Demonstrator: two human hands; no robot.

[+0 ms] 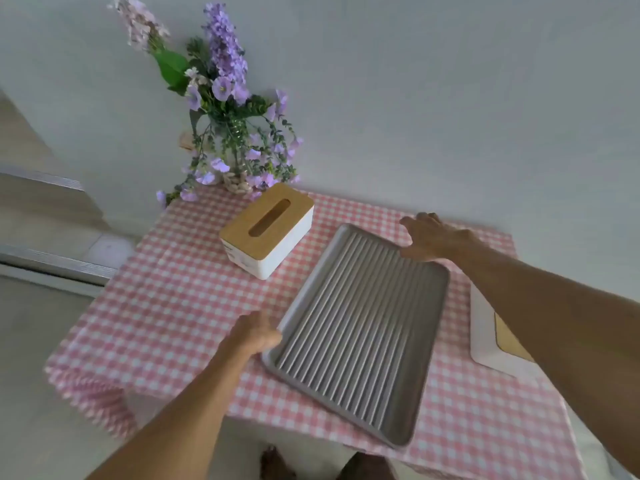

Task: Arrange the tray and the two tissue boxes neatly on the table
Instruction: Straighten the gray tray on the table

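A grey ribbed tray lies at an angle on the pink checked tablecloth. My left hand grips its near-left rim, fingers curled over the edge. At the tray's far right corner my right hand rests with fingers spread; whether it grips the rim I cannot tell. One white tissue box with a wooden lid stands behind the tray's left side, turned diagonally. The second tissue box sits to the tray's right, largely hidden under my right forearm.
A vase of purple flowers stands at the table's back left corner against the white wall. The table's left and front edges drop to the floor. My feet show below the front edge.
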